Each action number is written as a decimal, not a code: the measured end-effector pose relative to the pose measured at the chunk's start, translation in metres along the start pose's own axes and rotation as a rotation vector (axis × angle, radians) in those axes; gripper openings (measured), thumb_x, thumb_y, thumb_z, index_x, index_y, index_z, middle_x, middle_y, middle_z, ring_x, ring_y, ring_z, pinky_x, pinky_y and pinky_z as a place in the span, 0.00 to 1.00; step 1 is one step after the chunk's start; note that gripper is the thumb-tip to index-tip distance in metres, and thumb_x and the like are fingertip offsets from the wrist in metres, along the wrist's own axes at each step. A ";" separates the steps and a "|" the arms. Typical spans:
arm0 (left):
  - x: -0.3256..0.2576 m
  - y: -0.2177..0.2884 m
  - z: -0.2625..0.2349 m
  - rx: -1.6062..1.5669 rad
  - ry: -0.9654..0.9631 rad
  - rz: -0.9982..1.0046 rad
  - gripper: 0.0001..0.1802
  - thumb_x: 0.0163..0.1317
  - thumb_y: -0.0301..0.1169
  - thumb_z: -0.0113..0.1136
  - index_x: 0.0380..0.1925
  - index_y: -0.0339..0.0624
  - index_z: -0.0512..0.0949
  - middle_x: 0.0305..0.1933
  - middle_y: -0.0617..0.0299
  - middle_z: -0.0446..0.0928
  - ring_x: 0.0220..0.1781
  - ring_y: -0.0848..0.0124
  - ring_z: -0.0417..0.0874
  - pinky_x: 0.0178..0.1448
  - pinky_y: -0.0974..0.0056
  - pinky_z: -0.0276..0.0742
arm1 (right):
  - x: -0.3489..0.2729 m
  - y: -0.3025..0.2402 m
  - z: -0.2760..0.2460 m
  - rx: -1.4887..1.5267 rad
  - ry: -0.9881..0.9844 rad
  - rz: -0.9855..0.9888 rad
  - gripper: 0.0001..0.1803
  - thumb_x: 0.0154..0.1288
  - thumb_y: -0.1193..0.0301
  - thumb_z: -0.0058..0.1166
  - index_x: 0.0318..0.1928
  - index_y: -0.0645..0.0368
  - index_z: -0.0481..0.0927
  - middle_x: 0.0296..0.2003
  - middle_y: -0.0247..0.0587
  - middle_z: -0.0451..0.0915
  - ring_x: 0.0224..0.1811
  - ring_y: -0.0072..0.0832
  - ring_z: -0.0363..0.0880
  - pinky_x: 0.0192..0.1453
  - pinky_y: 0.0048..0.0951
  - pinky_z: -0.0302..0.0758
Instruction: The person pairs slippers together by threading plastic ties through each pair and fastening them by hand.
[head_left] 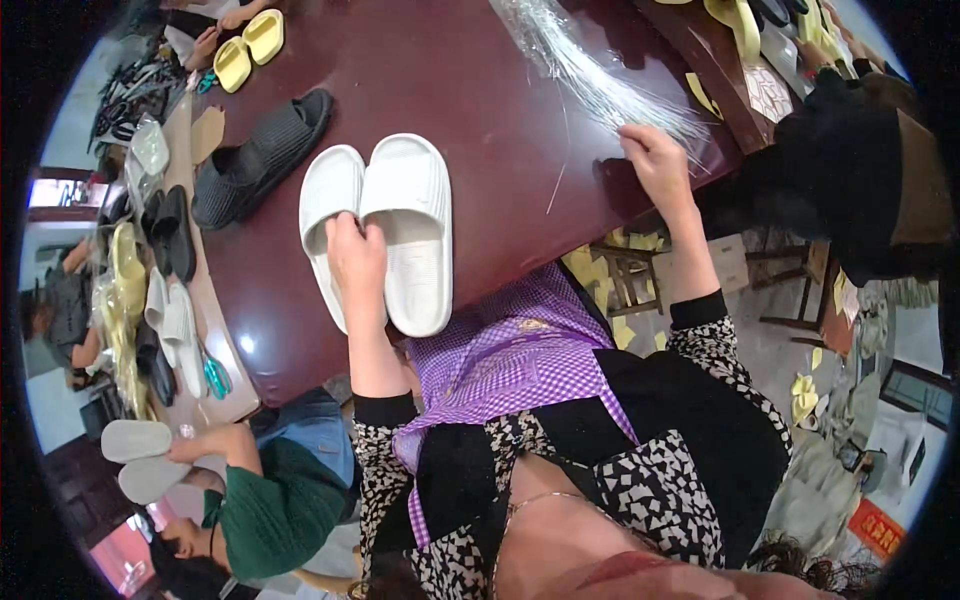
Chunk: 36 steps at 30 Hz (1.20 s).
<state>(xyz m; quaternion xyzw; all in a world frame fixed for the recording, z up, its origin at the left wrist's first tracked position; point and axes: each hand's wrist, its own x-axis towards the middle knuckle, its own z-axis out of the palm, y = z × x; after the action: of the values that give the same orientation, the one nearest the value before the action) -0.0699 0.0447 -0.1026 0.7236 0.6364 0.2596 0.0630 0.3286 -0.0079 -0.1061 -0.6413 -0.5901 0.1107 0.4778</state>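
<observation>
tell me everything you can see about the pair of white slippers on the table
The pair of white slippers is two open-toe slides of smooth, foam-like material, each with a wide ribbed strap across the front and a plain footbed. They lie side by side, sole down and touching along their inner edges, on the dark reddish-brown table near its front edge. The left hand rests on them where the two meet, fingers on the nearer slide's strap. The right hand is apart from them, at a bundle of clear plastic strands.

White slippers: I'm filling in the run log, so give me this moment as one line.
left hand: on white slippers | right hand: at clear plastic ties | surface: dark red table
</observation>
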 end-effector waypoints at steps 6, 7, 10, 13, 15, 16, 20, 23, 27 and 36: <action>0.023 -0.021 0.010 -0.398 -0.034 -0.255 0.15 0.56 0.31 0.57 0.35 0.27 0.74 0.38 0.47 0.73 0.34 0.55 0.75 0.45 0.58 0.71 | -0.005 -0.036 0.022 -0.324 -0.204 -0.388 0.15 0.56 0.81 0.51 0.45 0.62 0.78 0.46 0.46 0.79 0.49 0.40 0.77 0.52 0.36 0.71; 0.024 -0.016 0.008 -0.397 -0.034 -0.249 0.15 0.56 0.31 0.57 0.35 0.27 0.74 0.38 0.47 0.73 0.34 0.55 0.75 0.45 0.58 0.71 | -0.010 -0.042 0.022 -0.412 -0.251 -0.460 0.17 0.55 0.82 0.51 0.47 0.62 0.77 0.49 0.46 0.78 0.52 0.42 0.75 0.54 0.38 0.70; 0.014 0.001 -0.001 -0.436 0.017 -0.271 0.14 0.60 0.30 0.57 0.38 0.27 0.73 0.32 0.62 0.74 0.34 0.79 0.71 0.39 0.70 0.70 | -0.040 -0.039 0.029 -0.454 -0.300 -0.497 0.18 0.54 0.81 0.52 0.48 0.62 0.76 0.51 0.46 0.76 0.56 0.41 0.73 0.58 0.41 0.68; -0.002 0.015 -0.013 -0.465 0.178 -0.200 0.12 0.59 0.27 0.56 0.41 0.30 0.74 0.35 0.57 0.73 0.34 0.73 0.74 0.39 0.68 0.72 | -0.068 -0.049 0.027 -0.426 -0.320 -0.508 0.18 0.53 0.80 0.54 0.47 0.62 0.76 0.52 0.47 0.75 0.58 0.42 0.72 0.60 0.42 0.67; -0.010 0.028 -0.017 -0.483 0.257 -0.162 0.13 0.59 0.25 0.56 0.43 0.31 0.75 0.37 0.55 0.73 0.34 0.69 0.76 0.39 0.67 0.73 | -0.084 -0.057 0.023 -0.340 -0.301 -0.484 0.17 0.51 0.79 0.56 0.45 0.63 0.77 0.51 0.47 0.76 0.58 0.42 0.72 0.61 0.43 0.67; -0.013 0.036 -0.018 -0.519 0.252 -0.120 0.12 0.59 0.23 0.56 0.43 0.32 0.75 0.37 0.55 0.73 0.34 0.70 0.76 0.39 0.67 0.73 | -0.091 -0.057 0.023 -0.342 -0.301 -0.484 0.17 0.51 0.79 0.56 0.45 0.63 0.77 0.51 0.47 0.76 0.58 0.42 0.72 0.61 0.43 0.67; -0.024 0.074 -0.015 -0.639 0.130 0.056 0.11 0.59 0.21 0.55 0.43 0.34 0.75 0.39 0.56 0.74 0.37 0.69 0.77 0.40 0.68 0.73 | -0.108 -0.052 0.028 -0.192 -0.209 -0.540 0.16 0.48 0.81 0.59 0.41 0.63 0.79 0.47 0.47 0.78 0.51 0.42 0.76 0.57 0.42 0.70; -0.031 0.096 -0.004 -0.631 -0.115 0.315 0.12 0.57 0.21 0.58 0.42 0.35 0.75 0.43 0.52 0.75 0.43 0.59 0.78 0.45 0.64 0.74 | -0.102 -0.054 0.028 0.092 -0.227 -0.485 0.13 0.48 0.83 0.59 0.37 0.64 0.79 0.43 0.47 0.79 0.43 0.40 0.80 0.50 0.36 0.75; -0.029 0.124 0.009 -0.742 -0.233 0.573 0.13 0.55 0.21 0.58 0.42 0.36 0.76 0.47 0.52 0.76 0.45 0.57 0.78 0.47 0.62 0.74 | -0.094 -0.095 0.021 0.435 -0.296 -0.270 0.10 0.52 0.86 0.54 0.36 0.65 0.79 0.40 0.49 0.79 0.39 0.36 0.80 0.44 0.31 0.77; -0.040 0.113 0.014 -0.964 -0.566 0.474 0.06 0.57 0.19 0.56 0.35 0.34 0.79 0.40 0.56 0.79 0.39 0.68 0.80 0.43 0.66 0.75 | -0.056 -0.125 0.005 0.919 -0.163 -0.102 0.08 0.58 0.87 0.48 0.37 0.65 0.77 0.33 0.48 0.78 0.37 0.36 0.79 0.42 0.31 0.77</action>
<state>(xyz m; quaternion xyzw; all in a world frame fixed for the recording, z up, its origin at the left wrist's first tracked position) 0.0345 -0.0110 -0.0792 0.7765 0.2274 0.3230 0.4909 0.2284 -0.0733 -0.0394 -0.3228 -0.5464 0.3867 0.6692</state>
